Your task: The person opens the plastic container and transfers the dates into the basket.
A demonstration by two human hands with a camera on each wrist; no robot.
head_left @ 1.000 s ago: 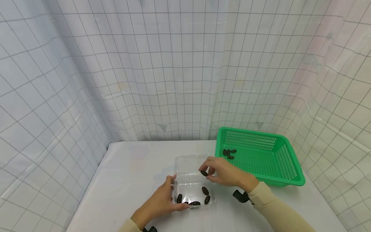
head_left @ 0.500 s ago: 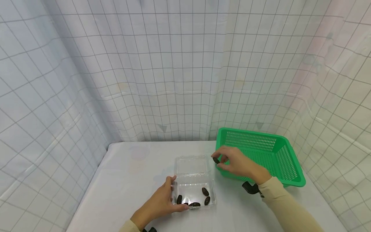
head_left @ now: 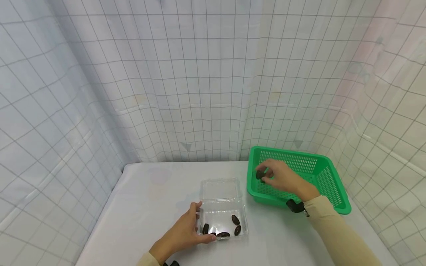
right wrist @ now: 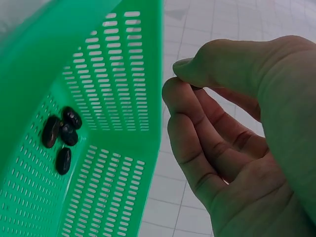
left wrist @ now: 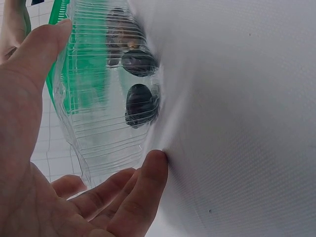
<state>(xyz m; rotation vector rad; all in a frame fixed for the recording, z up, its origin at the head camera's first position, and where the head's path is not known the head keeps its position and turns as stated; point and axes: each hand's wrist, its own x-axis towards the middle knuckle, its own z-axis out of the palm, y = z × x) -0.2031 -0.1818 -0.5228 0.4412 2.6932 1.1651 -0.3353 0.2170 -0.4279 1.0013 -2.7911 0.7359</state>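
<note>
A clear plastic clamshell box [head_left: 219, 207] lies opened out on the table, its lid [head_left: 219, 189] folded back. Several dark, glossy oval fruits [head_left: 235, 220] lie in its base, mostly along the front and right sides. My left hand [head_left: 183, 232] grips the box by its left side, thumb at the front edge and fingers round the far left. Over the left part of a green basket [head_left: 271, 200], my right hand [head_left: 284, 178] pinches one dark oval fruit between thumb and fingertips; the right wrist view shows just a sliver of that fruit [right wrist: 197, 88].
More dark fruits [right wrist: 63, 160] lie together on the basket's perforated floor. The basket stands at the right of the white-covered table [head_left: 156, 199]. Grid-patterned white curtains [head_left: 199, 81] enclose the back and sides.
My right hand has moved from above the clamshell box, right and away from me, to over the basket, carrying the dark fruit. My left hand and the box have stayed put.
</note>
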